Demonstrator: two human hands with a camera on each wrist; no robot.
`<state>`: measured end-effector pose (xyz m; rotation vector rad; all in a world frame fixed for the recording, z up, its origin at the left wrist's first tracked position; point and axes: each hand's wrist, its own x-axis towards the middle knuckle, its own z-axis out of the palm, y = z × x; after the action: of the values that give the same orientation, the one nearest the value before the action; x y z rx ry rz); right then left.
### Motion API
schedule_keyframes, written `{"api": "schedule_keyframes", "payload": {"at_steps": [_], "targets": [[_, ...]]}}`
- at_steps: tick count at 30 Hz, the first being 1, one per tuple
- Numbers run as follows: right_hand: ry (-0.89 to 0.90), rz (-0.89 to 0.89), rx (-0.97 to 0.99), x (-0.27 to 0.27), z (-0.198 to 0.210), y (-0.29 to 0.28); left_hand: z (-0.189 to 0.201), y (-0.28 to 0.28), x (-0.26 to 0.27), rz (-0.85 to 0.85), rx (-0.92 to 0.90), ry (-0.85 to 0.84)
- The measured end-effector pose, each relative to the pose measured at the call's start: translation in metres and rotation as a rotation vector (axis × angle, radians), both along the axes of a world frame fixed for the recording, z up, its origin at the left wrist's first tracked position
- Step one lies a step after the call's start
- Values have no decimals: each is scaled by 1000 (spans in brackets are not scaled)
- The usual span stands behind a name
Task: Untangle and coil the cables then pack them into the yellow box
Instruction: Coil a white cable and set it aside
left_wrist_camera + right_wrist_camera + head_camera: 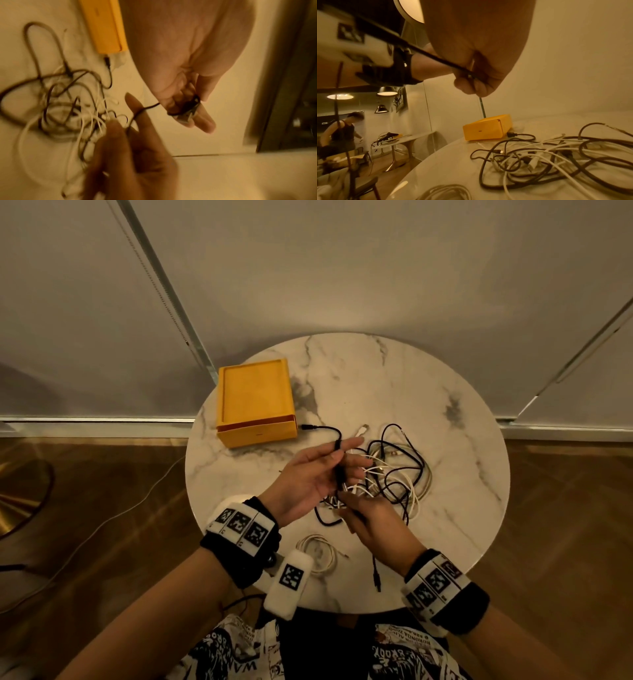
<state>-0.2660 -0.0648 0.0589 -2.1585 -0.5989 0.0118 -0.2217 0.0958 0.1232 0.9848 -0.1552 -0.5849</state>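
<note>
Marble-topped and round, the table [445, 392] stands against a pale wall, and most of the risk lies in its middle. At its near edge one white cable [320, 553] already lies coiled. Just beyond, the right hand [373, 522] pinches a black cable [339, 470] low down, while the left hand [308, 474], fingers half spread, holds the same strand between thumb and fingers; the left wrist view shows black turns and a plug in that grip. To their right lies the tangle [394, 474] of black and white leads. A hard pull could likely cinch a knot or drag the whole pile toward the edge. At the far left edge sits the yellow box [255, 402], apparently still closed, a black plug just beside it.
</note>
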Motion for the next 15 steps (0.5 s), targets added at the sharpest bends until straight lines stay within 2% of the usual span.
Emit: {"api": "schedule_keyframes", "payload": {"at_steps": [2, 5, 8, 10, 12, 15], "targets": [[-13, 5, -10, 0, 1, 1, -5, -2, 2, 14, 257, -202], [-48, 28, -59, -2, 2, -4, -17, -4, 1, -39, 788, -663], [-70, 25, -110, 0, 5, -11, -27, -3, -1, -136, 1075, -923], [-91, 28, -131, 5, 9, -18, -31, 0, 1, -190, 1211, -995], [-140, 43, -173, 9, 16, -26, -30, 3, 2, -292, 1273, -970], [-202, 69, -238, 15, 23, -37, -26, 9, 1, -372, 1149, -833]]}}
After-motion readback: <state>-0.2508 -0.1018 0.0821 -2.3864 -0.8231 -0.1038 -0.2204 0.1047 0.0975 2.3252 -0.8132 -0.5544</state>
